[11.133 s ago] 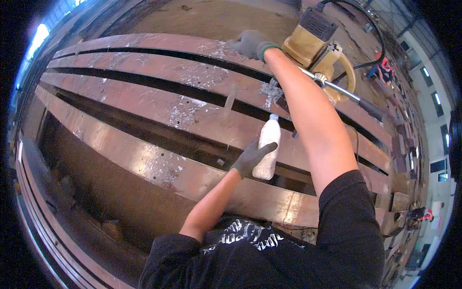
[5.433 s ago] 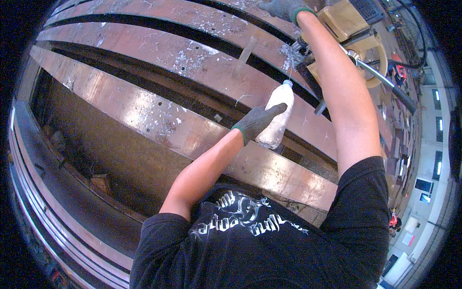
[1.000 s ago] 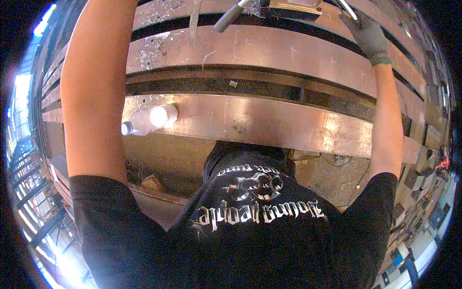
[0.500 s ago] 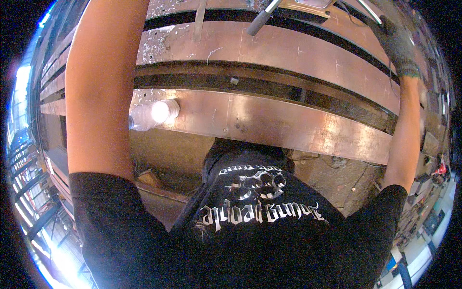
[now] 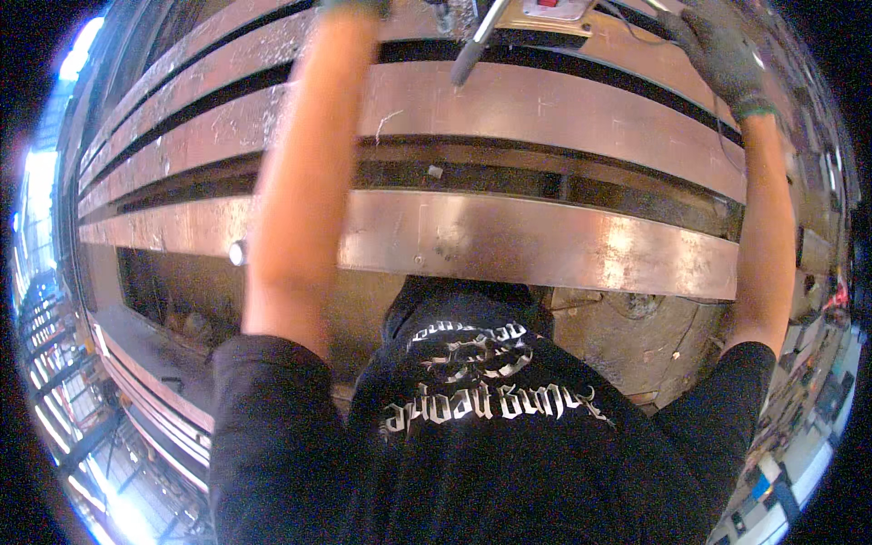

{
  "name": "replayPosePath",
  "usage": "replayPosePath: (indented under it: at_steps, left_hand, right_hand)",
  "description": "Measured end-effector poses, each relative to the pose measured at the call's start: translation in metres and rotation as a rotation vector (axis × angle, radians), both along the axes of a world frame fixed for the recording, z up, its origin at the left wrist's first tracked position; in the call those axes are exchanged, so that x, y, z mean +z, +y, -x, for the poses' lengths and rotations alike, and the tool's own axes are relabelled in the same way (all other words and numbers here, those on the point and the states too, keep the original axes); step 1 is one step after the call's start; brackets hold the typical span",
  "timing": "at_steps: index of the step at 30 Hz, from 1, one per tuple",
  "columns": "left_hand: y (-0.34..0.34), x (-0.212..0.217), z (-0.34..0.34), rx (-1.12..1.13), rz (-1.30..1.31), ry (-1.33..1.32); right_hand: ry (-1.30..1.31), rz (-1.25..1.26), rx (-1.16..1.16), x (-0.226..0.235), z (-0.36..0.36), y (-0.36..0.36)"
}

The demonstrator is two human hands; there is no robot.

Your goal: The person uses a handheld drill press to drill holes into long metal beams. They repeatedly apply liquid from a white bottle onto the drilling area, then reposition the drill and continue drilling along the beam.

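Reaching up over the long steel beams (image 5: 545, 118), both arms stretched toward the machine (image 5: 554, 9) at the top rim of the view. The right hand (image 5: 722, 54), in a grey work glove, lay beside the machine's yellowish body, fingers curved, though whether it gripped anything could not be told. The left hand (image 5: 356, 5) was almost wholly cut off by the picture's edge, so its state could not be told either; only the bare left forearm showed, blurred. A grey lever handle (image 5: 472, 50) hung down from the machine over the nearest upper flange. By my judgement the machine stood set on the beam, and the flanges in view bore no visible hole, so the work looked barely begun here.
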State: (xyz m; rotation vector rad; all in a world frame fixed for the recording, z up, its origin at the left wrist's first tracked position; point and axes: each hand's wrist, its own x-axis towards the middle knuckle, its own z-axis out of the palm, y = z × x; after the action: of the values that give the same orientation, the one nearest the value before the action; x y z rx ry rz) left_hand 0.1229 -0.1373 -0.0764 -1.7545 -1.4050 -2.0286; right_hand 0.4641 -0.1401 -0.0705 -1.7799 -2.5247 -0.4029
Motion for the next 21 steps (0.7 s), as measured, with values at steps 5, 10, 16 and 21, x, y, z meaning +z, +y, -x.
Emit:
replayPosePath:
  at_steps: [5, 10, 16, 21]
  left_hand:
    - [-0.07, -0.108, -0.117, -0.388, 0.716, -0.209]
    - [0.005, -0.172, -0.2, -0.461, 0.842, 0.095]
    - [0.121, -0.22, -0.226, -0.329, 0.456, 0.819]
    - [0.007, -0.071, -0.189, -0.355, 0.699, 0.493]
  right_hand:
    - [0.048, 0.155, -0.097, 0.014, 0.001, -0.007]
    - [0.034, 0.054, -0.058, -0.004, -0.023, 0.003]
    - [0.07, 0.034, 0.033, 0.008, 0.002, 0.003]
    - [0.154, 0.067, -0.051, 0.003, -0.013, -0.007]
